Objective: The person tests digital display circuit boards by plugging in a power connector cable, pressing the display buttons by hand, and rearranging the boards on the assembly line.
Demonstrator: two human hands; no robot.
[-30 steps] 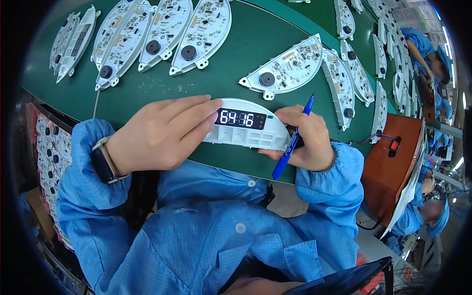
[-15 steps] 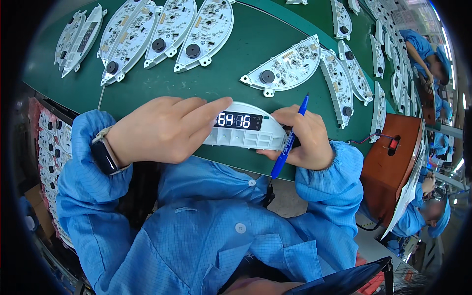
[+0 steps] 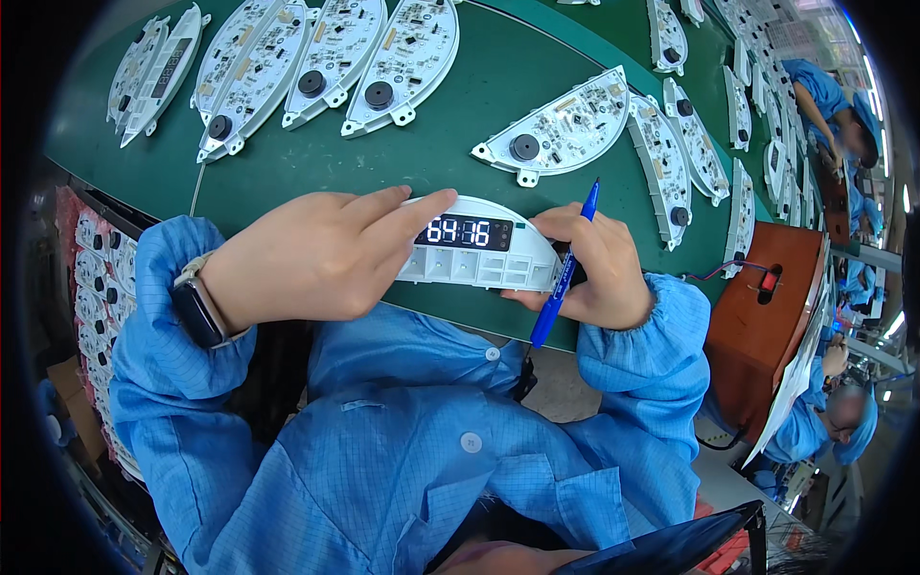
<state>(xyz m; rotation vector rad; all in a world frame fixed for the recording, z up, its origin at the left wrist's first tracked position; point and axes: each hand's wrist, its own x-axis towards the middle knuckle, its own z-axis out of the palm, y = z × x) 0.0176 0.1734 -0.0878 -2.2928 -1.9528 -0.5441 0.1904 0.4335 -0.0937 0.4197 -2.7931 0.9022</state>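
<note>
Close to the table's front edge, I hold a white half-moon display module whose digits are lit white in a dark window. My left hand, with a dark smartwatch on the wrist, covers the module's left part. Its fingers reach over the top edge, and its thumb is hidden. My right hand grips the module's right end, thumb below and fingers above. A blue marker pen is also in that hand, slanting across the fingers.
Beyond my hands, a half-moon circuit board in a white frame lies on the green table. Several more boards stand at the far left, others at the right. A brown box with a cable is at right. Co-workers sit further right.
Hardly anything differs. My fingers and the pen shift very slightly, while the module stays in both hands with its digits lit.
</note>
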